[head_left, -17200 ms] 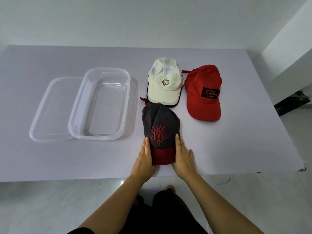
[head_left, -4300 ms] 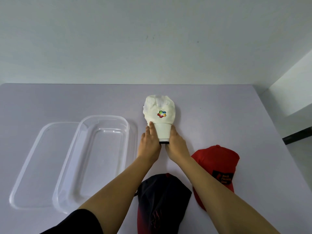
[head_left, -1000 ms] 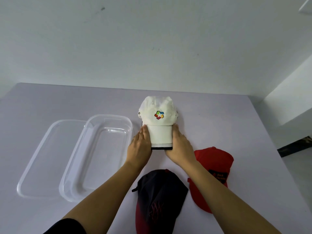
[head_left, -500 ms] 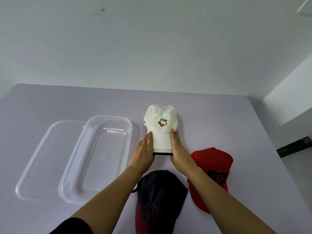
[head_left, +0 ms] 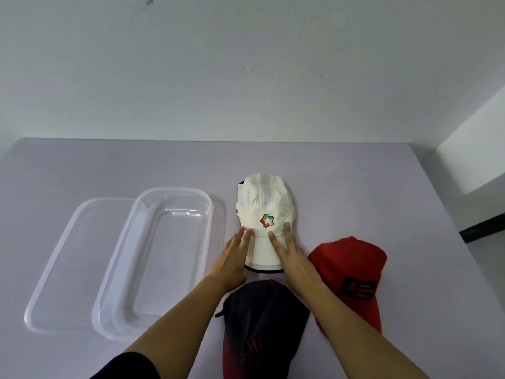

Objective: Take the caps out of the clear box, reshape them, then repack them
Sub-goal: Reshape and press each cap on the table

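The white cap (head_left: 263, 199) with a coloured logo lies on the lilac table (head_left: 355, 187), brim toward me. My left hand (head_left: 234, 254) rests flat against the brim's left side. My right hand (head_left: 290, 248) lies flat over its right side, fingers straight and apart. Neither hand is closed around the cap. The dark cap with a red brim (head_left: 263, 318) lies nearer to me, between my forearms. To the right of my right arm lies the red cap (head_left: 351, 259). Left of the caps stands the clear box (head_left: 211, 205), with nothing in it.
The clear lid (head_left: 54, 269) lies flat partly under the box's left side. A pale wall runs behind the table's far edge. The table's right edge drops to the floor near a dark strip (head_left: 481, 229).
My hands squeezed the white cap's brim from both sides half a second ago. Now the fingers have straightened and slid forward toward the crown. The view has tilted slightly.
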